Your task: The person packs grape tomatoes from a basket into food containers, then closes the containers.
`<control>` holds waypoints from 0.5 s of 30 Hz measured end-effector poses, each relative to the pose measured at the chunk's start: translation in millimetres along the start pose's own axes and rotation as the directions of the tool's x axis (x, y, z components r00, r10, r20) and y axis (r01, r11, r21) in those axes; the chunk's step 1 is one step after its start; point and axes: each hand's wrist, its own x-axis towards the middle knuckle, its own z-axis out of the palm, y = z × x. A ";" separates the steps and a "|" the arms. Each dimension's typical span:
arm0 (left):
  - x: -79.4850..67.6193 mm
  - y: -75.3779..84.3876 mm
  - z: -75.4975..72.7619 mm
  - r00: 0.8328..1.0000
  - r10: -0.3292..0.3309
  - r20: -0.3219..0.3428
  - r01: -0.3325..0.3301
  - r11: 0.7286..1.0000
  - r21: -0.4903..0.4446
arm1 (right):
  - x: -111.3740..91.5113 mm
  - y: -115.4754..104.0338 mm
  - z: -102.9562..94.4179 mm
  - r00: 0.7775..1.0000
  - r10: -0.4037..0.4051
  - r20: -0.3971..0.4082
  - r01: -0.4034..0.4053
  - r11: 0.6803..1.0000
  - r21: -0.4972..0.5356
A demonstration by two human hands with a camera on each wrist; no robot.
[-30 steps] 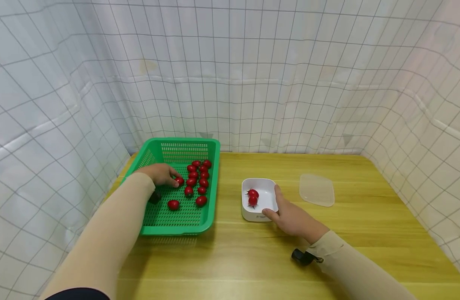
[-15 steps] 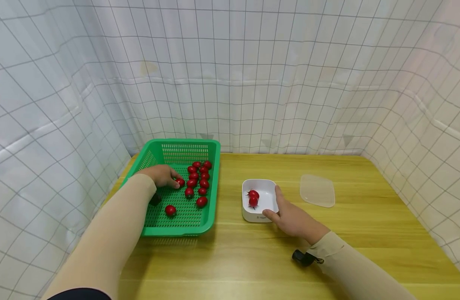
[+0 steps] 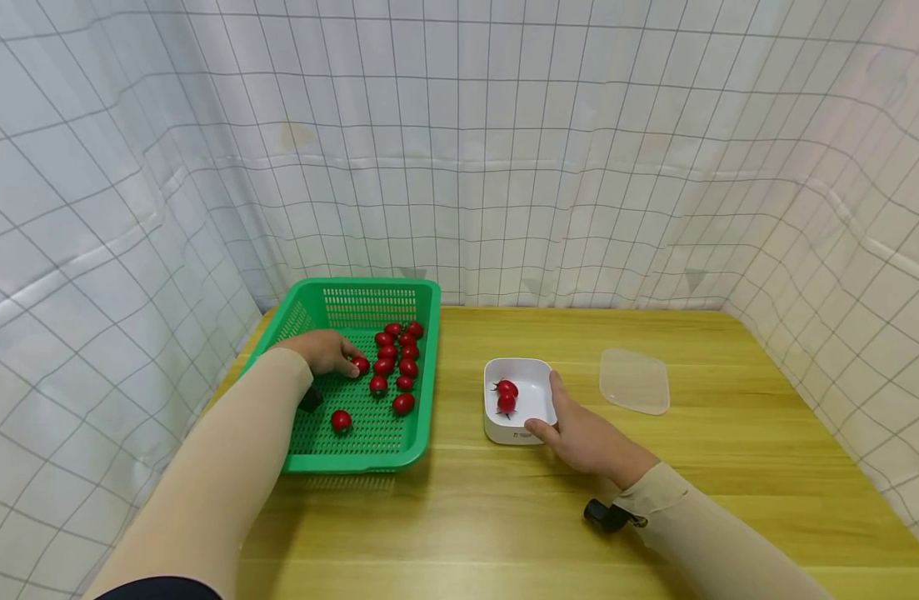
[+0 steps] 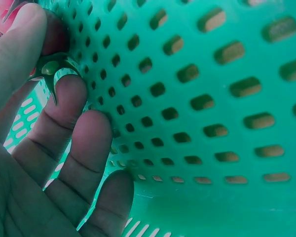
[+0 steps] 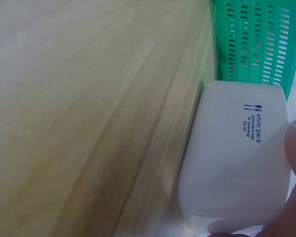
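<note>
Your left hand (image 3: 317,348) pinches a cherry tomato (image 3: 362,365) inside the green basket (image 3: 339,463) as a loose tomato (image 3: 341,422) has rolled nearer you; your right hand (image 3: 588,435) grips the "white pack" container (image 3: 501,432), its pair of tomatoes (image 3: 506,403) unchanged, the work seemingly no further along.

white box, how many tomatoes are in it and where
2. In the white box, left of its middle: one tomato farther back, the other tomato nearer the person. No others show, though the near side hides a little inside.

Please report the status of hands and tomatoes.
Left hand pinches a tomato in green basket. Right hand grips white container; two tomatoes inside. No obstacle seen between them.
</note>
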 end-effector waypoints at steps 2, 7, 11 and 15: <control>1.5 -0.4 0.4 1.000 0.001 0.001 -0.001 1.000 -0.001 | -0.2 -0.4 -0.4 1.000 -0.002 0.002 0.002 1.000 0.001; 5.8 -3.3 0.8 1.000 0.020 0.000 -0.020 1.000 0.011 | -0.2 -1.0 -1.0 1.000 0.003 0.008 -0.003 1.000 -0.002; 6.5 -4.1 0.4 1.000 0.021 0.003 -0.022 1.000 0.012 | 0.2 -1.0 -1.6 1.000 0.011 0.013 -0.011 1.000 0.000; 6.4 -3.2 0.3 1.000 0.019 0.007 -0.019 1.000 0.018 | 0.8 -0.7 -1.8 1.000 0.010 0.014 -0.010 1.000 0.003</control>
